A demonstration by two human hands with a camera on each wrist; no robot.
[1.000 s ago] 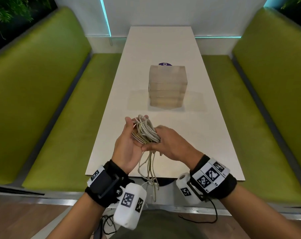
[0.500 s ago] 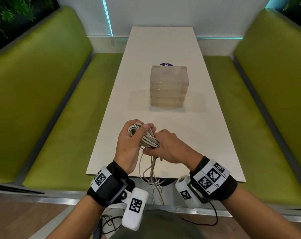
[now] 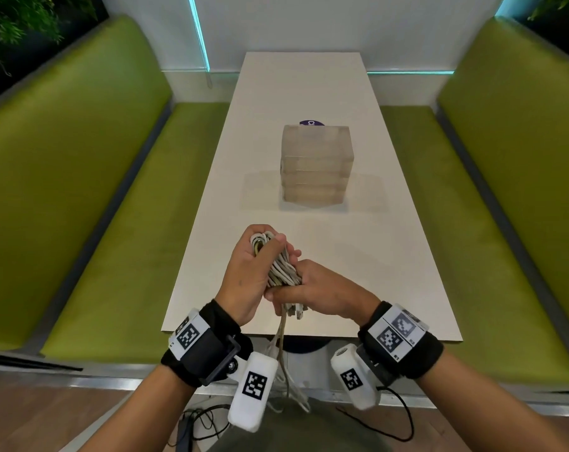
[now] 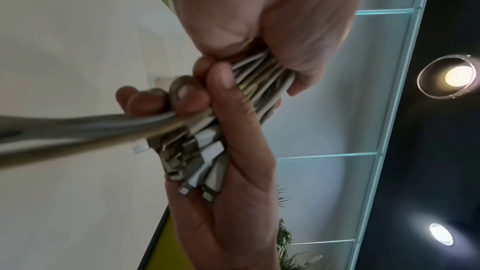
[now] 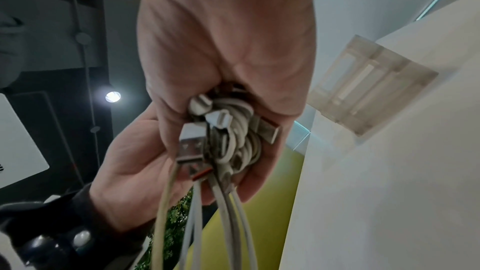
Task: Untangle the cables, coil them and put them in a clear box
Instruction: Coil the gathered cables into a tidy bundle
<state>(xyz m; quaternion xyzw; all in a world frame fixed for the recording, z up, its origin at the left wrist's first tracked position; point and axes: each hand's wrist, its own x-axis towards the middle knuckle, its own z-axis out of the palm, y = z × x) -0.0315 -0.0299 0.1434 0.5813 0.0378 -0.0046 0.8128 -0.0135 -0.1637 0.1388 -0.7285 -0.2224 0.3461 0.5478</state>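
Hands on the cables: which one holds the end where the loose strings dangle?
The right hand, gripping the bundle of white cables at its lower, plug end. The left hand grips the looped top end instead.

white table (image 3: pixel 309 86) | green benches (image 3: pixel 81 190) both sides | white wall (image 3: pixel 341 24) | wood floor (image 3: pixel 32 419)

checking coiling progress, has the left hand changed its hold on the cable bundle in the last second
Yes. The left hand lay open under the cable bundle a second ago; now its fingers wrap over the top. It sits at much the same spot above the table's near edge.
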